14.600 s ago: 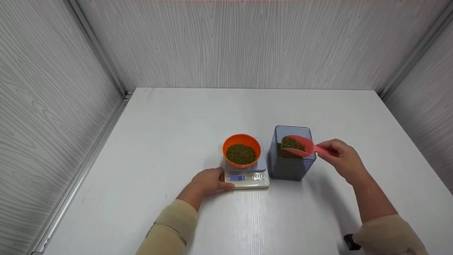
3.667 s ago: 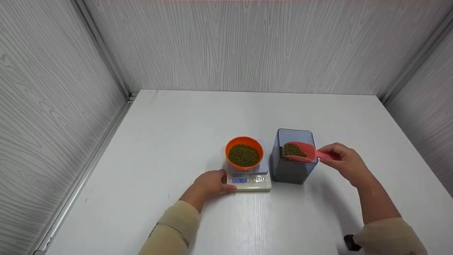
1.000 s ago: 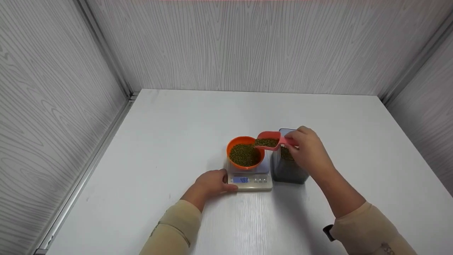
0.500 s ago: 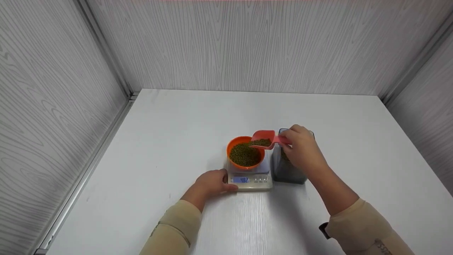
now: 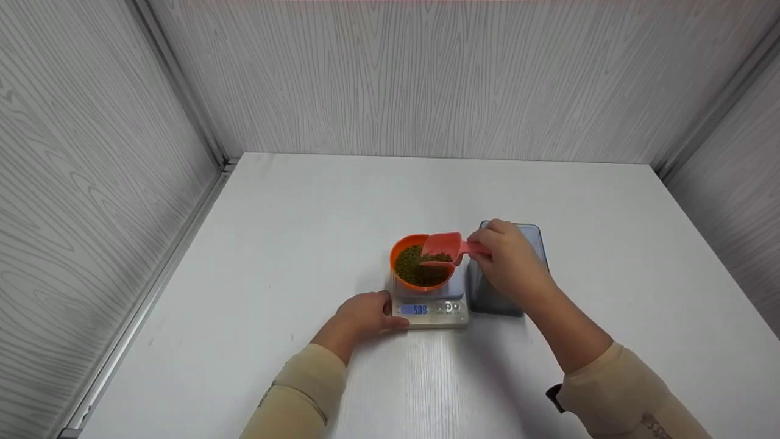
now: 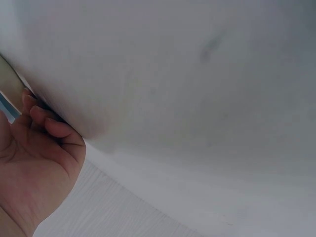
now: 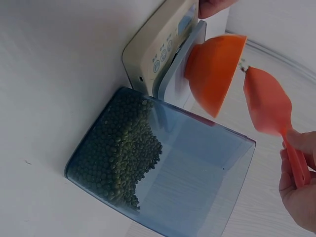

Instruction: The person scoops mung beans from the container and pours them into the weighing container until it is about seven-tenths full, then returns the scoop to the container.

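Note:
My right hand grips the handle of a pink scoop, tilted over an orange bowl. Mung beans fill part of the bowl, and a few fall from the scoop's lip in the right wrist view. Under the bowl is a kitchen scale, its display lit and appearing to read 509. My left hand holds the scale's left front corner, thumb along the front and fingers against the side. Right beside the scale stands a clear bluish container with mung beans heaped in its bottom.
A white tabletop lies under everything. Grey wood-grain panels rise at the back and on both sides. The container is partly behind my right hand in the head view.
Since the earliest frame, my right hand has carried the loaded scoop left from the container to the bowl and tipped it. The display rises from about 381 to 509. My left hand stays put.

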The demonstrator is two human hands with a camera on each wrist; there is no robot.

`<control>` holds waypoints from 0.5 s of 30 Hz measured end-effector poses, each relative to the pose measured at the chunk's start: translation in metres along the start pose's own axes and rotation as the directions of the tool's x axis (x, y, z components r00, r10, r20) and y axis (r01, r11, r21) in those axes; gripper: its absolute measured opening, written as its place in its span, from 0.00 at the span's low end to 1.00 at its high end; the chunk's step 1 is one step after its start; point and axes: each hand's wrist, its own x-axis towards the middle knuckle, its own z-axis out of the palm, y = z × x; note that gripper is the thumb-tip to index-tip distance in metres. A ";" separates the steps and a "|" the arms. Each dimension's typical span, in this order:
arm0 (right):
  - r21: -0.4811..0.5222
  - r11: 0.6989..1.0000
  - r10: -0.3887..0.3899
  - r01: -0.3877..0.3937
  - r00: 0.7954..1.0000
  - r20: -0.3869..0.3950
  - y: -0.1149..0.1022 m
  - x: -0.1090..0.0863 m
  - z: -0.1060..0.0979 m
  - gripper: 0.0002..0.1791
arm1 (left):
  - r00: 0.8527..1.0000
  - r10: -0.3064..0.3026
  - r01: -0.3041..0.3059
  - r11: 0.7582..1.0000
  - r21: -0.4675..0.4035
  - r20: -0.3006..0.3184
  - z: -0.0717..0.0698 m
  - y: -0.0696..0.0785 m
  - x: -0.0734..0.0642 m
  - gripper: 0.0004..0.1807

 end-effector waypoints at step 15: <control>-0.044 0.999 -0.020 0.021 0.999 0.030 0.003 -0.003 -0.009 0.08 | 1.000 -0.007 0.007 1.000 -0.005 0.001 0.000 0.000 -0.001 0.23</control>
